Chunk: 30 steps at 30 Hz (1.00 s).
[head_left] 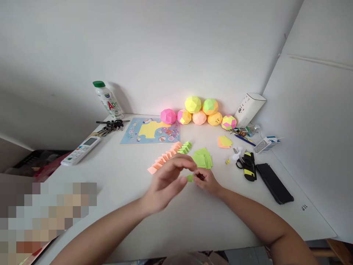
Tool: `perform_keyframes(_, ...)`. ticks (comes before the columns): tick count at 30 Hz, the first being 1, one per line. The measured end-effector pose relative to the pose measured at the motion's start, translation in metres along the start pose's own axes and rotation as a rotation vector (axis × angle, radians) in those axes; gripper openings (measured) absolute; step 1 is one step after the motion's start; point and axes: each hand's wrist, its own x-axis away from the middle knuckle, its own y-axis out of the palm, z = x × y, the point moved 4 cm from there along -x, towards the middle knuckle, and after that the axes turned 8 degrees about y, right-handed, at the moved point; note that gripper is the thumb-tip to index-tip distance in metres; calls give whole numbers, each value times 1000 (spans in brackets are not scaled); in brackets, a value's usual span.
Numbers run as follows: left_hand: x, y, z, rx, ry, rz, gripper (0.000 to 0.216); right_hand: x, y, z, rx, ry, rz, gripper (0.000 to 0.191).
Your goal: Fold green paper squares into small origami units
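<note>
A small folded green paper piece [189,178] sits between my two hands over the white table [132,217]. My right hand [206,181] is closed in a pinch on it. My left hand [167,182] hovers at its left side, fingers spread and slightly blurred, fingertips touching or nearly touching the paper. Just beyond my hands lie a stack of green paper squares [202,158] and a row of folded orange and green paper units [168,154].
Several coloured paper balls [198,112] line the wall. Scissors [242,160], a black phone [274,183] and a yellow-black object lie at right. A sticker sheet [150,131], keys [111,126], a remote [81,150] and a bottle [108,100] are at left.
</note>
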Motion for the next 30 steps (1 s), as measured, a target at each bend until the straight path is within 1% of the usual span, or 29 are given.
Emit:
perform_keyframes(3,-5,7,-36,-59,-127,-50,31,0,0,2,14,1,36,13)
perform_keyframes(5,-2,11,-61,-39,-242,-106,35,-1,0,1,31,-24,47,13)
perform_keyframes(7,3,16,-77,-1,-305,-184,34,-1,1,0,44,-49,45,12)
perform_keyframes(8,5,16,-82,-34,-319,-205,31,-1,1,-1,45,-54,41,12)
perform_keyframes(12,6,15,-82,-148,-298,-212,32,0,2,-1,43,-53,10,15)
perform_keyframes(17,7,13,-81,-97,-298,-224,32,2,2,0,40,-48,18,18)
perform_keyframes(21,8,14,-79,-144,-301,-244,34,1,2,1,33,-29,11,23)
perform_keyframes(26,8,15,-74,-211,-291,-247,34,1,3,-3,80,-74,-1,26)
perform_keyframes(30,10,15,-73,-202,-345,-230,32,1,4,-6,158,-120,1,26)
